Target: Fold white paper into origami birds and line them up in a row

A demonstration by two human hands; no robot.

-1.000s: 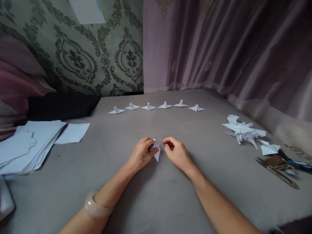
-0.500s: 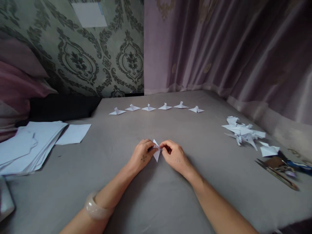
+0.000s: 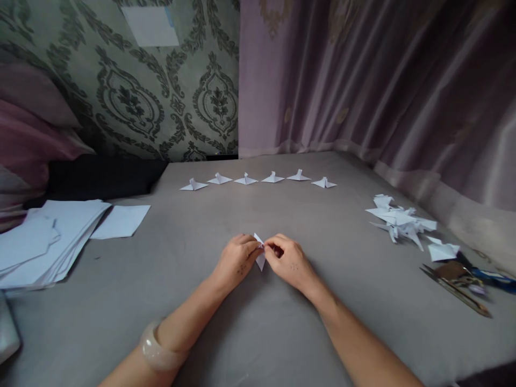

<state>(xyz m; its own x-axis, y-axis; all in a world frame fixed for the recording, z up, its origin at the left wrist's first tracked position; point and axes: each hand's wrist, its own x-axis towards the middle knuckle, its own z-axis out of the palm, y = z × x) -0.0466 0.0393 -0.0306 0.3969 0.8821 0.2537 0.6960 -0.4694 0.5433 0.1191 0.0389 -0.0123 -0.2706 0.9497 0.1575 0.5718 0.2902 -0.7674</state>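
A small white folded-paper bird (image 3: 260,262) is pinched between my two hands over the middle of the grey surface. Its pointed wings stick out above and below my fingertips. My left hand (image 3: 238,255) grips it with thumb and forefinger, which cover the bird's middle. From the other side, my right hand (image 3: 287,258) pinches the same middle part, its fingers curled. The fingertips of both hands almost meet, and what lies between them is hidden. Beyond, several similar white paper birds (image 3: 245,179) stand in a curved row.
White paper sheets (image 3: 36,242) are stacked at the left, with a smaller paper piece (image 3: 121,222) beside them. At the right lies a heap of folded paper birds (image 3: 401,219), near scissors (image 3: 455,290) and small items. A purple curtain (image 3: 306,80) hangs behind.
My left thumb and fingers have moved right, closer to my right fingertips, covering more of the paper bird's middle. The row of birds stays as it was.
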